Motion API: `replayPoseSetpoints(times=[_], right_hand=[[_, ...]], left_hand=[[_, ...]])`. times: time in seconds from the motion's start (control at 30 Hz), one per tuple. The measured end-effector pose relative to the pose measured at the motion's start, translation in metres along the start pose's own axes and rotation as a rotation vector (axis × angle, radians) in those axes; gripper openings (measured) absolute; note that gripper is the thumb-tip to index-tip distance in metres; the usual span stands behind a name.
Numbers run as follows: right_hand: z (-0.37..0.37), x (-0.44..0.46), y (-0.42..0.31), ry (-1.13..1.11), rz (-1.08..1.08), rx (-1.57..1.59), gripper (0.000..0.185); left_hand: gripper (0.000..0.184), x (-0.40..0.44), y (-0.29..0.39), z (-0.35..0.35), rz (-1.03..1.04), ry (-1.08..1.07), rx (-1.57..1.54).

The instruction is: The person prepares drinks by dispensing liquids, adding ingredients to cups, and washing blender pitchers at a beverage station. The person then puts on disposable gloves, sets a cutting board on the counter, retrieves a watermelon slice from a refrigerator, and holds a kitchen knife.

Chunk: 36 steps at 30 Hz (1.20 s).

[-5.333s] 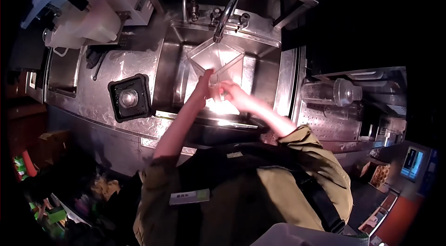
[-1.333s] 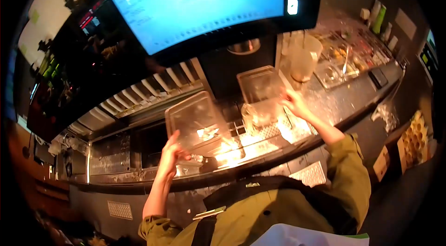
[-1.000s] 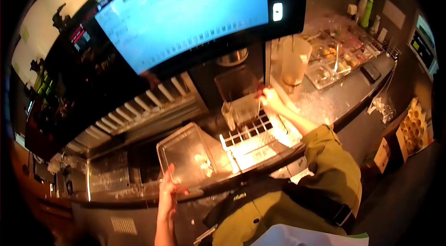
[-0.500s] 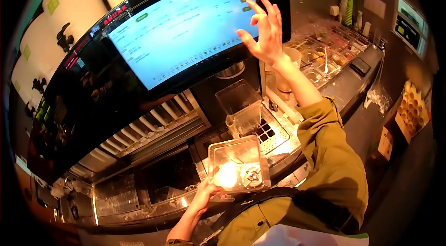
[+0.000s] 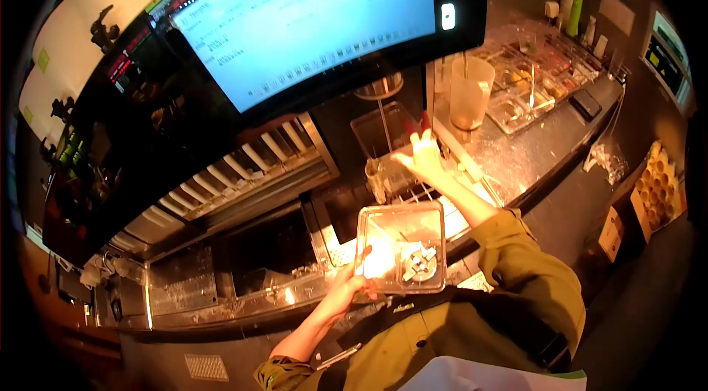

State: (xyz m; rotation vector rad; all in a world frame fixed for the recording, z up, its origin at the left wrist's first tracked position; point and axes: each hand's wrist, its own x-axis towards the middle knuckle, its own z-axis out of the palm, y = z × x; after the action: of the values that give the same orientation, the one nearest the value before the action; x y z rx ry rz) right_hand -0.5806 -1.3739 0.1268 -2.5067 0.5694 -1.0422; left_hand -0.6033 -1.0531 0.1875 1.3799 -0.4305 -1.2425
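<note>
My left hand (image 5: 345, 293) grips the edge of a clear square blender jar (image 5: 403, 249) in front of my body. Its open top faces me, and a metal blade shows at the bottom beside a bright glare. Below the screen (image 5: 317, 26), my right hand (image 5: 424, 161) reaches forward with fingers stretched out, holding nothing that I can see. Red light falls on its fingertips. Close to that hand stands a second clear square jar (image 5: 376, 127) under a round metal spout (image 5: 380, 86). A thin streak runs from the spout down into this jar.
A translucent pitcher (image 5: 472, 92) stands right of the spout. Farther right are ingredient trays (image 5: 531, 92) and a phone-like dark slab (image 5: 586, 103) on the counter (image 5: 509, 147). A row of white tubes (image 5: 221, 177) sits left, below the screen. A box of cups (image 5: 656, 188) is at far right.
My right hand has come down from the screen's right side to near the spout and second jar. My left hand still holds the blender jar. The view has shifted slightly.
</note>
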Motion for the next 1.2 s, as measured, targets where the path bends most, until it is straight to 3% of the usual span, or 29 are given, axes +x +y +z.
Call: replayPoseSetpoints(times=[0.13,0.23,0.3,0.33,0.4,0.43,0.47,0.5,0.53,0.57,0.6,0.63,0.77,0.83,0.97,1.07,1.13,1.17,1.2], right_hand=[[0.011,-0.003,0.006,0.095,0.109,0.21,0.095],[0.002,0.003,0.011,-0.374,0.29,0.094,0.1],[-0.017,0.001,0.019,-0.292,0.307,0.119,0.096],[-0.025,-0.01,0.039,-0.07,0.282,0.19,0.091],[-0.075,-0.036,0.094,0.097,0.271,0.502,0.082],[-0.095,-0.06,0.135,0.215,0.224,0.37,0.071],[-0.117,-0.087,0.174,0.276,0.279,0.528,0.061],[-0.168,-0.108,0.18,0.273,0.667,0.653,0.053],[-0.187,-0.14,0.225,0.349,0.755,0.533,0.046],[-0.192,-0.182,0.29,0.499,0.582,0.314,0.039],[-0.234,-0.205,0.306,0.493,0.692,0.548,0.035],[-0.265,-0.236,0.331,0.478,0.75,0.56,0.033],[-0.373,-0.326,0.42,0.445,0.947,0.363,0.031],[-0.411,-0.33,0.458,0.406,1.019,0.362,0.027],[-0.431,-0.281,0.554,0.214,0.885,0.331,0.022],[-0.431,-0.2,0.614,-0.015,0.771,0.345,0.024],[-0.441,-0.142,0.657,-0.166,0.661,0.24,0.027],[-0.447,-0.119,0.685,-0.169,0.476,0.14,0.026],[-0.453,-0.095,0.715,-0.17,0.459,0.223,0.025]], left_hand=[[0.067,0.001,0.0,0.015,-0.022,-0.009,-0.053],[0.068,0.015,0.004,0.038,-0.01,0.007,0.05],[0.071,0.03,0.001,0.056,-0.021,0.009,0.021],[0.072,0.038,0.007,0.069,-0.015,-0.024,0.038],[0.077,0.06,0.009,0.099,-0.002,-0.022,0.095],[0.076,0.076,0.008,0.112,-0.024,-0.076,0.121],[0.075,0.094,0.006,0.127,-0.036,-0.115,0.138],[0.074,0.112,0.007,0.152,-0.018,-0.123,0.132],[0.073,0.134,0.005,0.179,0.019,-0.116,0.104],[0.074,0.157,0.004,0.203,0.043,-0.153,0.126],[0.075,0.179,0.007,0.231,0.068,-0.189,0.146],[0.073,0.196,0.009,0.262,0.049,-0.146,0.178],[0.062,0.272,0.007,0.36,0.139,-0.029,0.221],[0.062,0.299,0.009,0.393,0.203,0.006,0.243],[0.064,0.362,0.013,0.442,0.347,0.15,0.368],[0.057,0.401,0.026,0.493,0.322,0.282,0.327],[0.058,0.438,0.029,0.511,0.332,0.201,0.255],[0.058,0.455,0.03,0.519,0.316,0.154,0.202],[0.059,0.478,0.034,0.529,0.301,0.121,0.153]])
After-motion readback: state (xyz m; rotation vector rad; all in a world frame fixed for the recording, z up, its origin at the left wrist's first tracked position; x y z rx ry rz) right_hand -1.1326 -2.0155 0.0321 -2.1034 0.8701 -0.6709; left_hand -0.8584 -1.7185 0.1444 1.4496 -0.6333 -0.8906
